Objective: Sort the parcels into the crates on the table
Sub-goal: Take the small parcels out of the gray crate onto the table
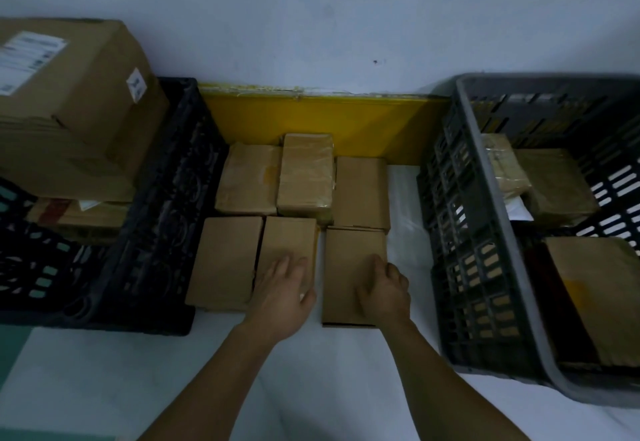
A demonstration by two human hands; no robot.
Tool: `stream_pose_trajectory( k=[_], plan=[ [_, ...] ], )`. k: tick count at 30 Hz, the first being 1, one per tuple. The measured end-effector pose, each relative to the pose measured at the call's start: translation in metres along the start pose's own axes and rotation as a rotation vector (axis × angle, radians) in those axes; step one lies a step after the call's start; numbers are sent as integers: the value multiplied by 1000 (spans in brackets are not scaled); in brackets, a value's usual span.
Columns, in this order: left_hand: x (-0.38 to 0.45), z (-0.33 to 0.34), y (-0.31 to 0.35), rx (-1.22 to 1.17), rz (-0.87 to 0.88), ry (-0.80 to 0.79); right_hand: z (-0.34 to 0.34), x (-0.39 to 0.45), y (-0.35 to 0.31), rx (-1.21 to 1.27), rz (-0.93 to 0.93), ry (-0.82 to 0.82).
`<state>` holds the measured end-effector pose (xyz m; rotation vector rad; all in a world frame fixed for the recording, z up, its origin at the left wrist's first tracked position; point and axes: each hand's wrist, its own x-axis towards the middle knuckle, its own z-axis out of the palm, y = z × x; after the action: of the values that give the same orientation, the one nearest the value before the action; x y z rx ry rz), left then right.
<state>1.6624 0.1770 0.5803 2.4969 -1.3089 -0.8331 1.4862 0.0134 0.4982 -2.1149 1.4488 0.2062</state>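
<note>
left hand flat, fingers straight, on middle front cardboard parcel | right hand curled, gripping right front parcel | both between black crate and grey crate

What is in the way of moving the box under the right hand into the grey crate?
Only the grey crate's own near wall. The right hand rests on the box, with bare table between box and crate, so lift it over.

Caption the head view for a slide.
Two bare hands, left hand and right hand, rest on brown cardboard parcels between black crate and grey crate.
</note>
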Motion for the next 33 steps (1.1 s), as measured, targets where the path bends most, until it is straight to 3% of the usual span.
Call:
stream_pose_trajectory(
  k=[7, 16, 21, 27, 30, 33],
  plan=[
    [-1, -7, 7, 65, 19, 27, 2, 1, 1, -149, -12, -49],
    [5, -30, 34, 272, 5, 131, -53, -16, -1, -340, -114, -3],
    [15, -45, 72, 259, 58, 202, -116, -53, -21, -338, -236, 203],
    [17, -65, 134, 277, 161, 298, -198, -95, -31, -217, -447, 564],
    [18, -69, 166, 241, 198, 331, -240, -93, -3, -183, -439, 700],
    [17, -67, 202, 214, 244, 352, -275, -75, 50, -187, -342, 676]
  ],
)
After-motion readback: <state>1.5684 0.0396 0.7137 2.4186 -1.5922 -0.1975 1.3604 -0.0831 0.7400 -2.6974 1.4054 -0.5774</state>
